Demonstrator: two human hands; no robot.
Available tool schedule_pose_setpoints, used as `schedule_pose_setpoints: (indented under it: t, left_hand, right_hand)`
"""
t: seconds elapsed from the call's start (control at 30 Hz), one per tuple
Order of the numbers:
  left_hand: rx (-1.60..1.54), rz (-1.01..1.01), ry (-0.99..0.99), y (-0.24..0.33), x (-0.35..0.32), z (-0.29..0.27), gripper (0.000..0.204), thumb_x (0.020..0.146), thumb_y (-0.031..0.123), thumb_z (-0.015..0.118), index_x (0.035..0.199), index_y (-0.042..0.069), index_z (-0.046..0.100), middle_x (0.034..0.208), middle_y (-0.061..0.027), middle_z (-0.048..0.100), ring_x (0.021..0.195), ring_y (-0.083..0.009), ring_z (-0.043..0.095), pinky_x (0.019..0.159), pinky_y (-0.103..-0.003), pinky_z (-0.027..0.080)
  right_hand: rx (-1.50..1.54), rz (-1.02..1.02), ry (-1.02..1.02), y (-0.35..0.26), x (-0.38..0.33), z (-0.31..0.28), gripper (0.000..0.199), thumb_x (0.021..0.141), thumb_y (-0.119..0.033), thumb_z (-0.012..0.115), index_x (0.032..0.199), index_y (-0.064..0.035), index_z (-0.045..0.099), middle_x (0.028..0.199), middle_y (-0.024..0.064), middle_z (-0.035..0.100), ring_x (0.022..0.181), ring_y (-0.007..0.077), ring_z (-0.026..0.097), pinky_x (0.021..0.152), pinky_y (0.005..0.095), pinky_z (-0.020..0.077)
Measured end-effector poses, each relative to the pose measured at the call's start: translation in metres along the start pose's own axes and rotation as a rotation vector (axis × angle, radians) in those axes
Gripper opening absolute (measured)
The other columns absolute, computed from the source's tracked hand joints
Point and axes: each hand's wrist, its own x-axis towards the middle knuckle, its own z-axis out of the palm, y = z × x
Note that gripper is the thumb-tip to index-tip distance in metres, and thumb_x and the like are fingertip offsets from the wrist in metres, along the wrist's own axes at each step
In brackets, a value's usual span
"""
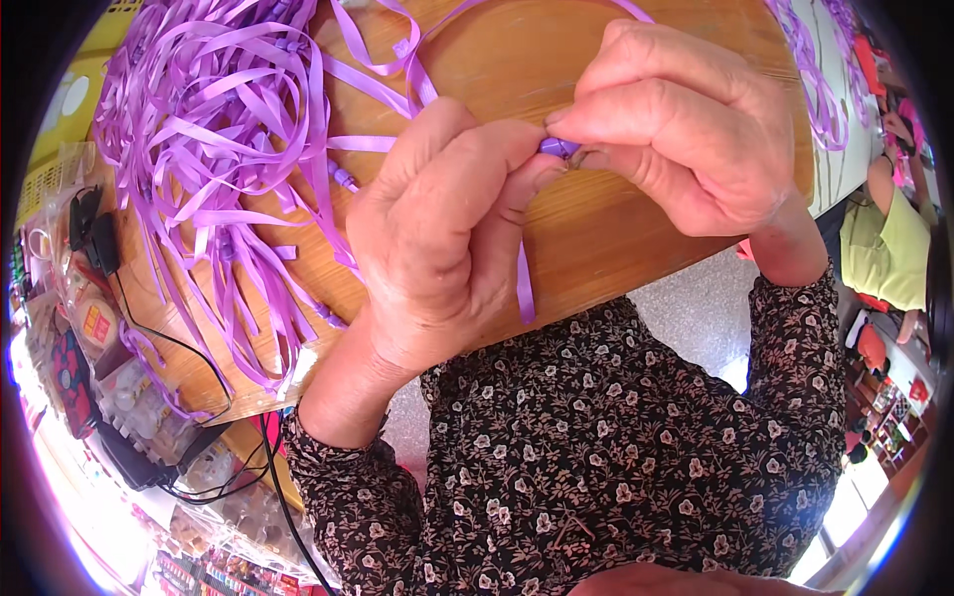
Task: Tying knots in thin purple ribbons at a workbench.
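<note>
A small, shiny purple plastic piece (558, 148) is pinched between the fingertips of both hands above the wooden table. My left hand (447, 204) closes on its left end with thumb and forefinger. From the other side, my right hand (686, 129) grips it the same way, fingers curled. A short end of purple ribbon (525, 286) hangs below the left fingers. Whether it is fixed to the piece is hidden by the hand. Left of my hands lies a big tangled heap of purple ribbons (224, 129), several with small purple plastic fittings on them.
The wooden table (596, 248) has its near edge close to my body. Black cables (184, 343) and bagged small items (139, 397) crowd its left side. A yellow basket (70, 119) stands at the far left. More purple ribbons (820, 89) hang at the right, near another person's yellow-green clothing (879, 248).
</note>
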Motion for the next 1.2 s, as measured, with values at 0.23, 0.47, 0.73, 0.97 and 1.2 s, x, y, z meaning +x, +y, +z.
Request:
schedule_pose_setpoints:
  t: [0.23, 0.47, 0.73, 0.97, 1.2]
  left_hand:
    - [0.158, 0.017, -0.031, 0.01, -0.001, -0.001, 0.015, 0.075, -0.002, 0.069, 0.089, 0.0, 0.065, 0.067, -0.0065, 0.052, 0.054, -0.0154, 0.047, 0.049, -0.025, 0.037]
    - [0.148, 0.202, 0.088, -0.008, -0.007, 0.008, 0.024, 0.061, -0.005, 0.063, 0.084, -0.001, 0.063, 0.064, -0.0048, 0.039, 0.046, -0.0165, 0.043, 0.04, -0.029, 0.034]
    - [0.107, 0.187, 0.116, -0.004, -0.005, 0.007, 0.02, 0.065, -0.004, 0.066, 0.084, -0.001, 0.063, 0.063, -0.0054, 0.041, 0.047, -0.0173, 0.044, 0.04, -0.029, 0.034]
    - [-0.126, -0.203, 0.072, 0.004, -0.004, -0.001, 0.008, 0.09, 0.004, 0.054, 0.094, -0.002, 0.058, 0.074, 0.0017, 0.05, 0.062, -0.0048, 0.042, 0.055, -0.018, 0.034]
    - [-0.198, -0.358, 0.073, 0.007, -0.003, 0.002, 0.005, 0.088, 0.004, 0.057, 0.089, 0.0, 0.06, 0.069, 0.0002, 0.049, 0.06, -0.0073, 0.041, 0.054, -0.02, 0.034]
  right_hand:
    - [0.016, -0.151, 0.126, 0.011, -0.011, 0.014, 0.017, 0.073, -0.009, 0.068, 0.084, 0.0014, 0.06, 0.07, 0.009, 0.056, 0.058, 0.0215, 0.053, 0.05, 0.0292, 0.0402]
    - [0.176, 0.003, 0.026, 0.01, -0.01, 0.02, 0.017, 0.081, -0.016, 0.062, 0.079, 0.0, 0.056, 0.066, 0.0082, 0.052, 0.055, 0.0225, 0.05, 0.049, 0.0305, 0.0368]
    - [0.537, 0.271, -0.046, 0.002, -0.011, 0.023, 0.028, 0.093, -0.023, 0.05, 0.074, -0.0016, 0.051, 0.063, 0.0046, 0.05, 0.053, 0.0135, 0.047, 0.047, 0.0265, 0.0332]
    - [0.317, 0.021, 0.037, 0.013, -0.004, 0.013, 0.033, 0.081, -0.031, 0.067, 0.089, 0.0001, 0.06, 0.072, 0.0062, 0.059, 0.06, 0.0132, 0.056, 0.053, 0.0238, 0.0414]
    - [0.026, -0.18, 0.214, 0.013, 0.0, 0.012, 0.044, 0.069, -0.011, 0.074, 0.109, 0.0018, 0.061, 0.089, 0.0096, 0.064, 0.078, 0.0196, 0.063, 0.064, 0.0253, 0.0505]
